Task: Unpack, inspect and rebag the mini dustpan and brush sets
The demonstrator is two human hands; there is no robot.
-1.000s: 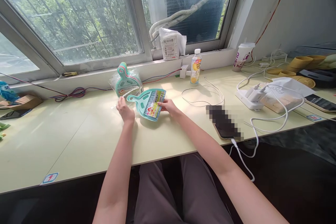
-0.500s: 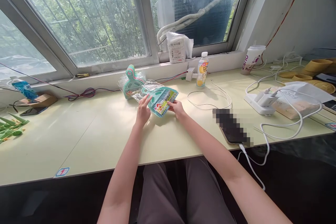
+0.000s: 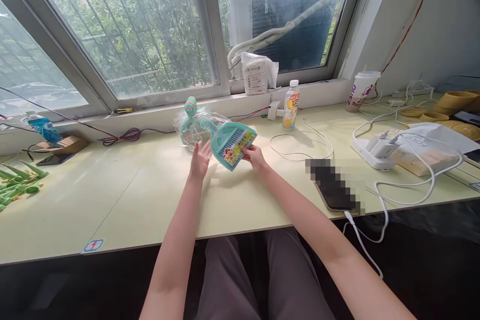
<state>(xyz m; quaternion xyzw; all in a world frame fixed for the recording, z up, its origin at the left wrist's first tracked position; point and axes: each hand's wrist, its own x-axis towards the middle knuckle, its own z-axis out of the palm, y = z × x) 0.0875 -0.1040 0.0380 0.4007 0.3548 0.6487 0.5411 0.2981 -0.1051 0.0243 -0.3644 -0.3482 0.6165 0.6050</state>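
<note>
A mint-green mini dustpan with a small brush set in it [image 3: 229, 141] is tilted above the table, a printed yellow-and-blue label across its front. My right hand [image 3: 255, 156] grips its lower right edge, thumb on the label. My left hand [image 3: 200, 160] is open beside the dustpan's left side, fingers spread and apart from it. Just behind, a stack of similar dustpans [image 3: 190, 125], green and pink at the handles, leans near the wall. Crumpled clear plastic wrapping [image 3: 210, 116] lies around the stack and behind the held dustpan's handle.
A drink bottle [image 3: 291, 104] and a white paper cup [image 3: 362, 91] stand toward the back. To the right are a phone [image 3: 333, 187] on a charging cable, a power strip [image 3: 373, 155] and a white bag [image 3: 431, 145]. Green plastic pieces [image 3: 22, 182] lie at far left.
My left hand has let go of the dustpan's left side and opened, moving slightly left. The clear plastic has shifted back from the dustpan's handle. My right hand keeps its grip.
</note>
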